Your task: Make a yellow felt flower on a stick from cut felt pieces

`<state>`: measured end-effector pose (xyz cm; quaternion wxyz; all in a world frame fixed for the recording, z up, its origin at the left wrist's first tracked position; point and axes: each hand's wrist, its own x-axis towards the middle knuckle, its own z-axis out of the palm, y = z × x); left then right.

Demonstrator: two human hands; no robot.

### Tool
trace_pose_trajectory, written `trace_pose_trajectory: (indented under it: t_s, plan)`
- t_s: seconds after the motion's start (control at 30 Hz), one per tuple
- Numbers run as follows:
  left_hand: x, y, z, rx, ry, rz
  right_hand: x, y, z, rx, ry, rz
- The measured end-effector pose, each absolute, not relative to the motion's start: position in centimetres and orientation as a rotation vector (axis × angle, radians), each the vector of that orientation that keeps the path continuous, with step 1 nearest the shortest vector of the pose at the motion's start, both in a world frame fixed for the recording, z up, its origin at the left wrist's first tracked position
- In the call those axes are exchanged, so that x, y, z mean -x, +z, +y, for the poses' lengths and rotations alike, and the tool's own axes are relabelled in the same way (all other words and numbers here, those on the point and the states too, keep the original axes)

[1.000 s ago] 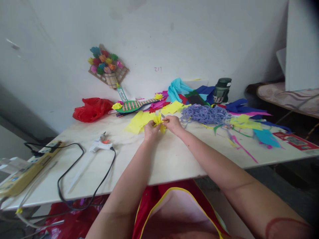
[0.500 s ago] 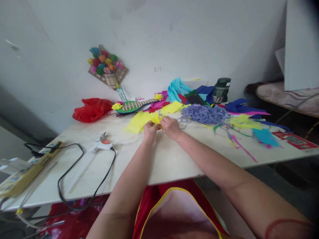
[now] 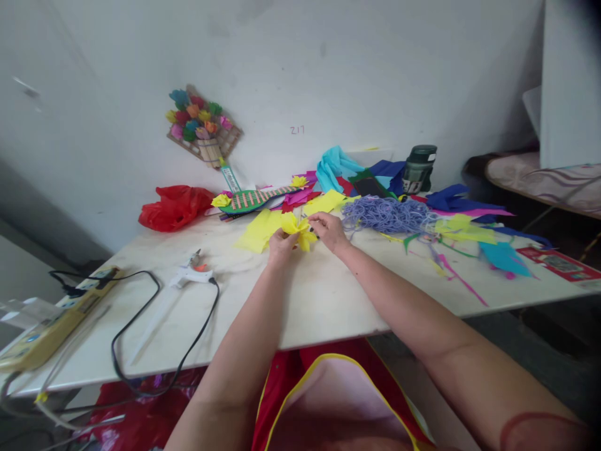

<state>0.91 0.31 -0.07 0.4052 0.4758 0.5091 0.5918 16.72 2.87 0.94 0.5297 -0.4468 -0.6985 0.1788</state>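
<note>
1. Clock face centred on the yellow paper flower [image 3: 304, 234]; 12 is towards the wall [image 3: 357, 75].
2. Flower: bright yellow, thin petals spread and creased, gathered at the middle. Held over the bench [image 3: 328, 300], between the two hands.
3. Left hand [image 3: 282, 246], at 8 o'clock: thumb and fingers pinch the flower near its gathered part.
4. Right hand [image 3: 328, 230], at 3 o'clock: fingers bent, tips brought close to the petals. Cannot tell whether they grip anything.
5. Obscured: flower's underside, behind the left fingers. Small dark detail by the right fingertips too blurred to identify. Upper arms cut off by the frame.
6. Arms: left forearm comes in from 7 o'clock, right from 4; both stretched forward.
7. Surroundings: yellow sheet [image 3: 256, 233] at 9, purple yarn [image 3: 389, 215] at 2 to 3, glue gun [image 3: 190, 275] at 8.
</note>
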Motion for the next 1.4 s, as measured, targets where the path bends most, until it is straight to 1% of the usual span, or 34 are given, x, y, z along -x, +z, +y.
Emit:
trace_pose_trajectory:
  t_s: [0.07, 0.17, 0.37, 0.5, 0.6, 0.7, 0.8, 0.97, 1.1, 1.4]
  plan:
    - [-0.8, -0.1, 0.3, -1.212, 1.465, 1.303, -17.2, 0.9, 3.4, 1.042, 0.497, -1.609]
    - [-0.6, -0.1, 0.4, -1.228, 1.433, 1.332, -17.9, 1.1, 4.0, 0.939, 0.482, -1.618]
    - [-0.5, -0.1, 0.3, -1.267, 1.429, 1.350, -17.8, 1.3, 3.9, 0.795, 0.302, -1.836]
    - [-0.7, 0.1, 0.0, -1.299, 1.437, 1.305, -17.2, 0.8, 3.7, 0.875, 0.232, -1.878]
    - [-0.8, 0.1, 0.1, -1.292, 1.433, 1.286, -17.0, 0.5, 3.9, 0.954, 0.250, -1.866]
    - [-0.7, 0.2, 0.2, -1.159, 1.449, 1.274, -17.1, 0.4, 4.1, 0.977, 0.282, -1.824]
    - [-0.7, 0.4, 0.1, -0.997, 1.469, 1.139, -17.1, 0.4, 4.4, 0.968, 0.297, -1.756]
    - [-0.8, 0.8, -0.1, -0.905, 1.458, 0.946, -16.8, 0.4, 4.4, 0.966, 0.310, -1.663]
    - [-0.9, 0.9, -0.3, -0.878, 1.447, 1.007, -16.7, 0.4, 4.0, 0.993, 0.317, -1.668]
    - [-1.5, 0.6, -0.6, -1.024, 1.434, 1.151, -16.4, 0.3, 3.6, 0.970, 0.287, -1.716]
